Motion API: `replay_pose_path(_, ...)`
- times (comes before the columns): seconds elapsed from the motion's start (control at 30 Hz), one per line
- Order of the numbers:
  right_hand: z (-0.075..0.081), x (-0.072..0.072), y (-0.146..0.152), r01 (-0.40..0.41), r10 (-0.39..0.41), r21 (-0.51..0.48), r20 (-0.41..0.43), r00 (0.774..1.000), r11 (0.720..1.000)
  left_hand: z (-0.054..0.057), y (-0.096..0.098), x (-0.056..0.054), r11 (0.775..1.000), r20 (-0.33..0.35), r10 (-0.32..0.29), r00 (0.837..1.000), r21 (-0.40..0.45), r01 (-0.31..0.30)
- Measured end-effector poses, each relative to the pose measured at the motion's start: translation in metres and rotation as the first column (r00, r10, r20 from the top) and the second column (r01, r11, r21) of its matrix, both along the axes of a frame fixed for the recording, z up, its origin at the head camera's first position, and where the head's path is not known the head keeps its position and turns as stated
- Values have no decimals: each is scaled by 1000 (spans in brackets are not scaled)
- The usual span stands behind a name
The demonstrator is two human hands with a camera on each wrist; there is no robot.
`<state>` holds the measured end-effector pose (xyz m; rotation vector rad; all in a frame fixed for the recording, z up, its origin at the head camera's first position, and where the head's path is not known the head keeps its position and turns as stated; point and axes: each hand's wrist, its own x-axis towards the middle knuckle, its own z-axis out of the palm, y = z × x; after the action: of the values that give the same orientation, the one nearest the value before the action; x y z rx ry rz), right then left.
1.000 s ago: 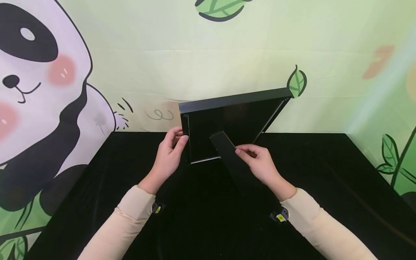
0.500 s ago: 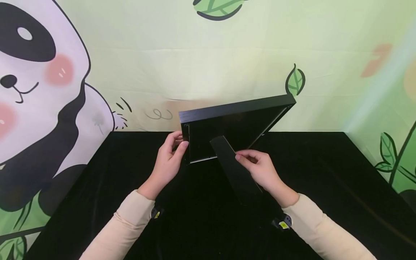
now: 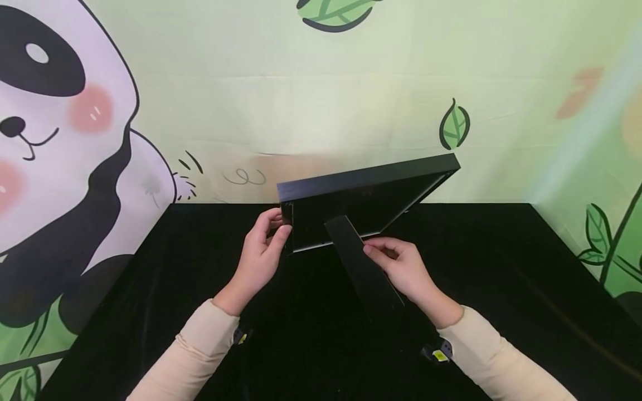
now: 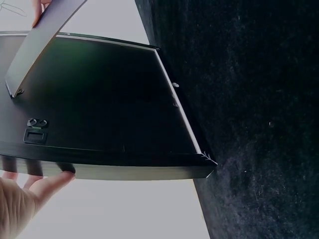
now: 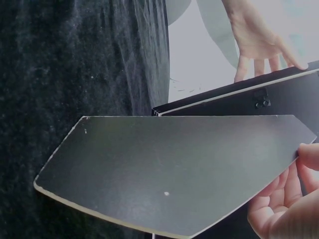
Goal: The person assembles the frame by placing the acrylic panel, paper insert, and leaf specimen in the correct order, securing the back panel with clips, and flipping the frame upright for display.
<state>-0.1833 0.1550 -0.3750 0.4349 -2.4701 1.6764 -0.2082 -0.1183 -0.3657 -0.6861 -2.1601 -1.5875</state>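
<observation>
A black picture frame (image 3: 368,177) stands tilted on the black-covered table, its back towards me. My left hand (image 3: 256,250) grips the frame's left side, thumb on the rear edge and fingers round the far side. From the back panel a black easel leg (image 3: 363,267) slants down towards me. My right hand (image 3: 406,264) pinches the leg's right edge between thumb and fingers. In the right wrist view the leg (image 5: 164,169) appears as a broad board with pale, worn edges. A small metal hanger (image 4: 36,130) shows on the back panel in the left wrist view. The frame's front is hidden.
The black cloth-covered table (image 3: 476,267) spreads around the frame. Behind it rises a pale green backdrop (image 3: 225,100) printed with a panda and leaves. Wrist straps with yellow marks (image 3: 441,355) sit at both cuffs.
The frame's top edge has come down and its back panel looks more foreshortened. Both hands have shifted slightly lower, keeping their holds on the frame and the leg.
</observation>
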Motion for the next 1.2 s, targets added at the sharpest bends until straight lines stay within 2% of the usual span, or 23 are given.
replay_pose_path(0.2,-1,1,0,2,-2,-4,-10,1000,1000,-1,0,1,1000,-6,-8,1000,21,8)
replay_pose_path(0.47,3,1,4,6,4,89,-107,994,996,1,-4,-1,999,16,-32,999,42,32)
replay_pose_path(0.63,18,6,13,63,-42,112,-181,983,992,1,-10,-2,997,76,-62,995,51,58)
replay_pose_path(0.77,38,14,24,121,-97,73,-273,957,990,-2,-15,-5,995,123,-88,989,65,80)
replay_pose_path(0.83,50,20,30,158,-138,34,-332,933,987,-4,-18,-8,992,140,-106,984,81,96)
replay_pose_path(0.9,62,25,35,200,-192,-23,-402,895,980,-6,-21,-10,987,160,-134,978,108,118)
replay_pose_path(0.97,72,29,39,244,-254,-85,-482,839,966,-9,-24,-14,981,183,-162,970,136,138)
replay_pose_path(1.1,89,31,48,308,-384,-230,-601,701,923,-15,-29,-22,973,245,-195,950,173,155)
replay_pose_path(1.2,96,28,51,311,-472,-356,-614,633,881,-20,-32,-28,973,295,-201,934,170,156)
